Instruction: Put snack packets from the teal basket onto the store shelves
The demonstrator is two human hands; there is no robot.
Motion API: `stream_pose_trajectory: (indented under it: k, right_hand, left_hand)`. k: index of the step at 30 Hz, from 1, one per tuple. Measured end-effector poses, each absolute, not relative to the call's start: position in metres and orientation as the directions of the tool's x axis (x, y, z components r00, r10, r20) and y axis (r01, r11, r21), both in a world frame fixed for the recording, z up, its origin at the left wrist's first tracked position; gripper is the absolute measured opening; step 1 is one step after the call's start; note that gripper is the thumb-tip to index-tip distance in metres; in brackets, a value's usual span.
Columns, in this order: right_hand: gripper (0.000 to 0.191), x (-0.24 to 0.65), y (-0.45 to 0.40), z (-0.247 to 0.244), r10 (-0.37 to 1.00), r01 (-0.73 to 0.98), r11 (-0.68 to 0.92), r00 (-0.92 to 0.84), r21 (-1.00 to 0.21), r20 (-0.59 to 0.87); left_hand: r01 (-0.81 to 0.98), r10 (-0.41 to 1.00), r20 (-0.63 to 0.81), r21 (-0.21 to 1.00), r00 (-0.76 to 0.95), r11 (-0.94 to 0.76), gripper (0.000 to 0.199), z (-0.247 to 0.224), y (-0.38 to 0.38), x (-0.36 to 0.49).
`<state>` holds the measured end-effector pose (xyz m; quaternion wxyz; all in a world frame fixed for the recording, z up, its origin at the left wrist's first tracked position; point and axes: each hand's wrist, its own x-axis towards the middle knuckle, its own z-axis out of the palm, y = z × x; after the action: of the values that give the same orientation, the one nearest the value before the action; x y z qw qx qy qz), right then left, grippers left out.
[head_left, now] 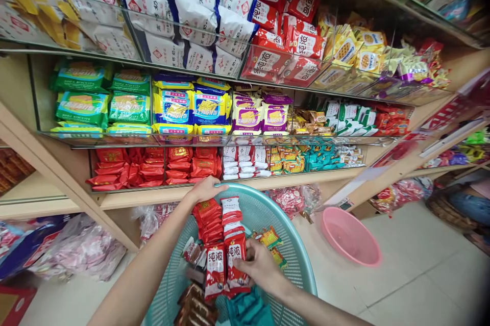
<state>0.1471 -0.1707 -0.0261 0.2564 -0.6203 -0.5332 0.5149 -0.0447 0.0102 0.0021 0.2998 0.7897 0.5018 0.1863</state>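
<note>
Right hand point(264, 267) partly hides a red packet point(235, 252).

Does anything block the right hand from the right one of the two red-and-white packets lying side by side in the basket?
Nothing visible does: the right hand touches that packet at its right edge. The left hand is apart, at the far rim of the basket.

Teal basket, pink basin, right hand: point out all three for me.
Teal basket point(294, 250): head view, on its bare inner side wall.
Pink basin point(352, 238): head view, on its inside surface.
Right hand point(265, 267): head view, on the back of the hand.
</note>
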Motion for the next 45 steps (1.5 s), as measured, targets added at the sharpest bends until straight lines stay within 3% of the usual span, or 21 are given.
stream_pose_trajectory:
  k: [19,25,30,39,42,45]
  right_hand:
    - [0.024,0.145,-0.174,-0.045,0.967,0.342,-0.225,-0.033,-0.912,-0.251]
    - [0.038,0.144,-0.177,-0.033,0.971,0.513,-0.188,-0.031,-0.837,-0.237]
    - [0.054,0.144,-0.18,-0.015,0.978,0.699,-0.118,-0.041,-0.706,-0.204]
    - [0.052,0.15,-0.179,-0.012,0.985,0.785,-0.039,-0.073,-0.619,-0.155]
    - [0.05,0.158,-0.179,-0.005,0.997,0.763,-0.055,0.002,-0.645,-0.083]
    - [0.049,0.176,-0.182,0.005,0.992,0.659,-0.093,0.123,-0.747,-0.015]
  left_hand:
    - [0.669,0.903,-0.007,0.675,0.43,-0.313,0.045,0.002,0.011,-0.045]
    - [0.665,0.903,-0.01,0.68,0.43,-0.309,0.046,0.002,0.011,-0.044]
    - [0.668,0.906,-0.006,0.677,0.424,-0.308,0.046,-0.001,0.012,-0.045]
    - [0.675,0.912,-0.011,0.677,0.409,-0.295,0.047,0.001,0.011,-0.045]
    - [0.681,0.911,-0.021,0.672,0.412,-0.292,0.046,0.001,0.011,-0.045]
    - [0.683,0.912,-0.027,0.672,0.408,-0.286,0.046,0.0,0.012,-0.046]
